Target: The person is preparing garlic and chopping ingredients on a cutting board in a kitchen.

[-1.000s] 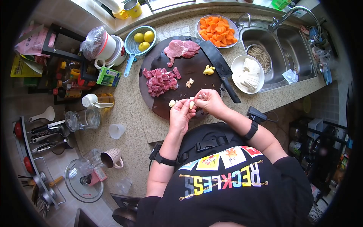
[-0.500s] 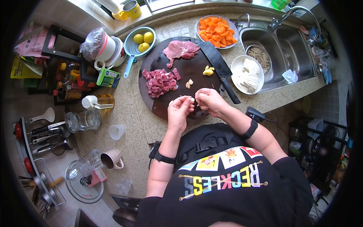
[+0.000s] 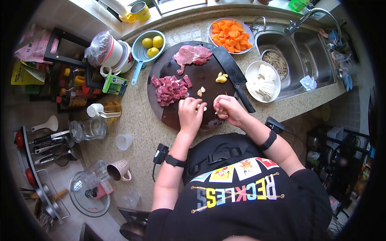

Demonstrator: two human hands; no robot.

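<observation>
Both my hands are over the near edge of a dark round cutting board (image 3: 201, 76). My left hand (image 3: 189, 115) lies palm down, and its fingertips pinch a pale peeled garlic clove (image 3: 200, 107) against the board. My right hand (image 3: 226, 108) is a short gap to the right. Its fingers are curled around a small pinkish piece of garlic, most of it hidden. Further up the board are diced red meat (image 3: 169, 88), a whole slab of meat (image 3: 193, 54), two loose cloves (image 3: 200, 91), a piece of ginger (image 3: 220, 77) and a black cleaver (image 3: 233, 74).
A plate of carrot chunks (image 3: 230, 35) and a white bowl of pale food (image 3: 263, 80) stand by the double sink (image 3: 297, 52). A blue strainer with lemons (image 3: 150, 42), jars, cups, a glass lid and a utensil rack crowd the left counter.
My hands, which met over a garlic clove in front of me, have parted. The left hand went forward and down to the board; the right stayed by the board's near edge.
</observation>
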